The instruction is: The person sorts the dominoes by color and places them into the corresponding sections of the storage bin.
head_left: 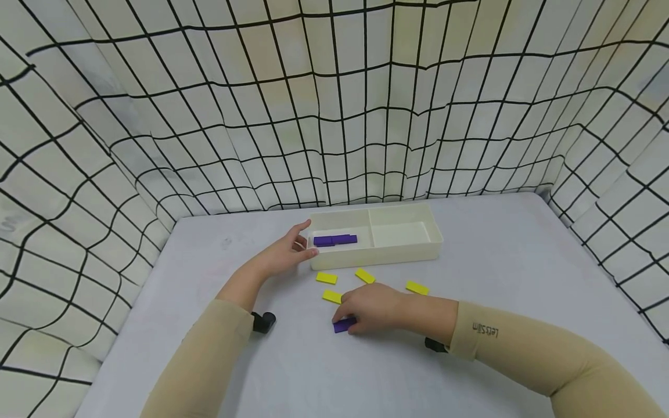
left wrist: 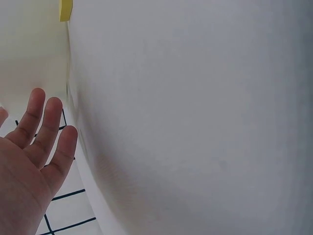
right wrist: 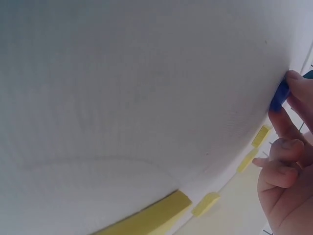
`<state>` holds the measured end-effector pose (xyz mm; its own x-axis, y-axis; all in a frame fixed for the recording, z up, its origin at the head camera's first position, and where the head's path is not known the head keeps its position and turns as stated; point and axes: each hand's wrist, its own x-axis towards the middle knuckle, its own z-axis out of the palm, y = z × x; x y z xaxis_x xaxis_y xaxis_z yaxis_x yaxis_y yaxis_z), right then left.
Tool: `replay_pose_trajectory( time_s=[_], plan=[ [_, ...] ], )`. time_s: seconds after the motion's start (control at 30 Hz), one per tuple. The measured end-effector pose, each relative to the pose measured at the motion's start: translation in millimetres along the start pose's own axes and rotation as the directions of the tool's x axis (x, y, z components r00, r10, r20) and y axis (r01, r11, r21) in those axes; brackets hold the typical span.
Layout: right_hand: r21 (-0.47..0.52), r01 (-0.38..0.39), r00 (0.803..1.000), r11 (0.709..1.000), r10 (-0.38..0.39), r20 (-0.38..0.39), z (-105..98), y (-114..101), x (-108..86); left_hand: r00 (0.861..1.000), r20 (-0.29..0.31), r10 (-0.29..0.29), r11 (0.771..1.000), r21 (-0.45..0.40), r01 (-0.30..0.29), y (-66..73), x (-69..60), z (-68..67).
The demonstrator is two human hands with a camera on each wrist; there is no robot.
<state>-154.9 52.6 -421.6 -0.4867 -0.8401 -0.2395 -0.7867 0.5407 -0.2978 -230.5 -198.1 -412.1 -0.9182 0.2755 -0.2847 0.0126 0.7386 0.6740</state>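
My right hand (head_left: pixel 373 307) pinches a small purple rectangular block (head_left: pixel 344 325) just above or on the table; in the right wrist view this block (right wrist: pixel 280 94) looks blue between thumb and finger. My left hand (head_left: pixel 284 252) rests against the left end of a white two-compartment box (head_left: pixel 376 255), its thumb at the front corner and its forefinger near the back one. Seen from the left wrist, the fingers (left wrist: pixel 51 115) are loosely extended. Inside the box's left compartment lie purple blocks (head_left: pixel 335 240) side by side.
Several yellow blocks lie between the box and my right hand, among them one near the box (head_left: pixel 326 278), one by my knuckles (head_left: pixel 332 296) and one farther right (head_left: pixel 417 287). Behind the white table (head_left: pixel 496 261) hangs a white cloth with a black grid (head_left: pixel 366 116).
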Motion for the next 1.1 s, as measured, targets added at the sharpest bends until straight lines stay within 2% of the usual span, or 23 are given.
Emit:
replay_pose_trajectory(
  time_s=[0.2,0.47,0.73,0.93,1.1],
  plan=[
    [-0.014,-0.022,1.0,1.0,0.022,-0.011,-3.6,0.8,-1.6,1.0,0.007,0.013,1.0,-0.003,-0.013,-0.4,0.1,-0.9],
    [-0.03,-0.038,0.998,0.999,0.036,-0.059,-17.8,4.8,-5.3,1.0,0.012,0.02,1.0,-0.013,-0.02,-2.3,2.1,-0.6],
    [0.038,-0.053,0.992,0.998,0.057,-0.112,-38.1,14.0,-8.9,1.0,0.005,0.016,1.0,-0.007,-0.016,-2.1,0.2,-1.2],
    [0.084,-0.096,0.982,0.992,0.108,-0.155,-56.6,25.9,-6.9,1.0,0.006,0.018,1.0,-0.004,-0.018,-2.9,0.7,-1.0],
    [0.071,-0.152,0.971,0.986,0.162,-0.174,-71.8,34.6,-3.5,1.0,0.003,0.014,1.0,-0.011,-0.014,-2.8,1.3,-0.6]
  ],
)
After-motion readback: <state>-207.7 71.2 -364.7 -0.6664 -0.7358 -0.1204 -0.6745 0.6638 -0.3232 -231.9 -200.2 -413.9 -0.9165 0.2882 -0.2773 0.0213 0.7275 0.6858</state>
